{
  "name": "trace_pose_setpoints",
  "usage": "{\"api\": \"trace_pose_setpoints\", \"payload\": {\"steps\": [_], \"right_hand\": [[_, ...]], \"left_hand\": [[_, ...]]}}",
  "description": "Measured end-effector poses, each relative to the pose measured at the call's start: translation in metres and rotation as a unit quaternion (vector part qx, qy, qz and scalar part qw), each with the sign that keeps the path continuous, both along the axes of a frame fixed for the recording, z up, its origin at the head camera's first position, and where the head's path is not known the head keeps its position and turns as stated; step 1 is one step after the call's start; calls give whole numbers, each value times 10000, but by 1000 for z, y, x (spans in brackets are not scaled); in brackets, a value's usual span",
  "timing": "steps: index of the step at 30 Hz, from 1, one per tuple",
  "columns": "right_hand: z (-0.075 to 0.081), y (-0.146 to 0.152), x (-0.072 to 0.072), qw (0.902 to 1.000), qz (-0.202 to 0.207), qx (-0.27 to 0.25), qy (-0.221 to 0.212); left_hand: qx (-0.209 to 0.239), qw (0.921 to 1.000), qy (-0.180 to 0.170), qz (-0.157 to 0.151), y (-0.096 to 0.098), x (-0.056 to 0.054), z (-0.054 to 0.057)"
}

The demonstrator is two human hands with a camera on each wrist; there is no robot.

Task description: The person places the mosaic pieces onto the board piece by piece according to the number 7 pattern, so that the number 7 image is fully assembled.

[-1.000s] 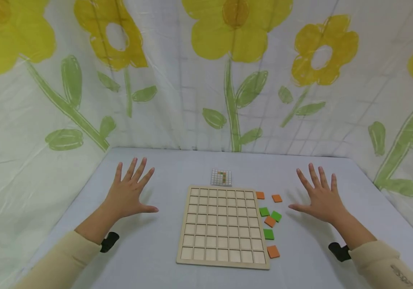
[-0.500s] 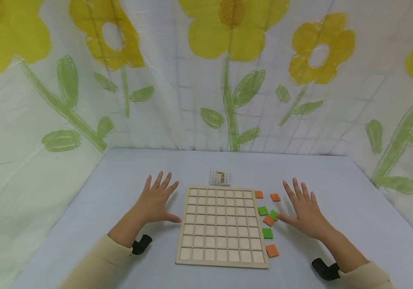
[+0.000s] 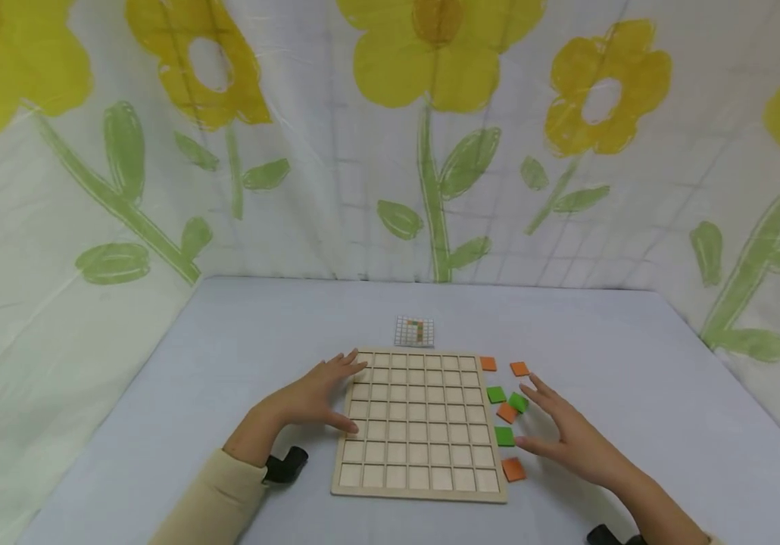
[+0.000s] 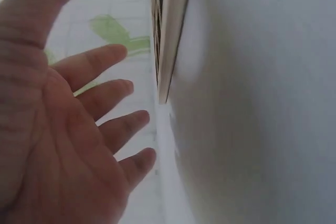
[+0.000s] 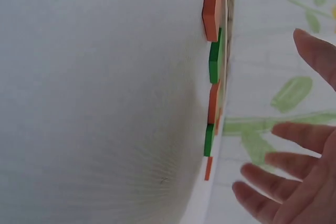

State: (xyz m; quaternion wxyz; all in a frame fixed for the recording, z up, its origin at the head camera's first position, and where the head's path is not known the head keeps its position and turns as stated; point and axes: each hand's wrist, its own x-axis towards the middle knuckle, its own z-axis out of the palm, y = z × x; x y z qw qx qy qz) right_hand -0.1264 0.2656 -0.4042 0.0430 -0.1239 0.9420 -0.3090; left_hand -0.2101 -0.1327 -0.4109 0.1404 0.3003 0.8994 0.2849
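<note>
A wooden grid board [image 3: 420,435] with square cells lies flat on the table. Over its left edge hovers my left hand [image 3: 311,393], fingers spread and nothing held. In the left wrist view the board's side [image 4: 176,30] shows beyond that hand's fingers [image 4: 102,95]. My right hand [image 3: 577,439] is just right of the loose square tiles, its fingers relaxed and apart from the thumb. Near its thumb lies a green tile [image 3: 504,437]; an orange tile [image 3: 519,369] lies near its fingertips. The right wrist view shows the hand [image 5: 294,177] holding nothing, with tiles [image 5: 213,61] lined up beyond.
A small card with a printed coloured grid [image 3: 414,331] lies behind the board. Other tiles, such as an orange tile [image 3: 514,469] and a green tile [image 3: 496,394], lie along the board's right side. A flower-print curtain [image 3: 335,151] hangs behind the white table [image 3: 260,325].
Both hands have moved inward and lowered, the left to the board's left edge, the right to the tiles. Their widely spread fingers have relaxed somewhat. The board and tiles stay in place.
</note>
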Motion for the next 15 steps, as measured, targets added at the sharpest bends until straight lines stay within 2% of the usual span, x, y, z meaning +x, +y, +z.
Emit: {"api": "trace_pose_setpoints", "payload": {"steps": [3, 6, 12, 15], "right_hand": [[0, -1, 3, 10000, 31, -63, -31], [-3, 0, 6, 9997, 19, -250, -14], [-14, 5, 9, 9969, 303, -713, -131], [-21, 7, 11, 9943, 487, -920, -225]], "left_hand": [[267, 9991, -313, 67, 1, -2, -4], [452, 9978, -476, 126, 1, -3, -10], [526, 9971, -535, 162, 1, -3, -19], [490, 9978, -434, 102, 1, -3, -22]]}}
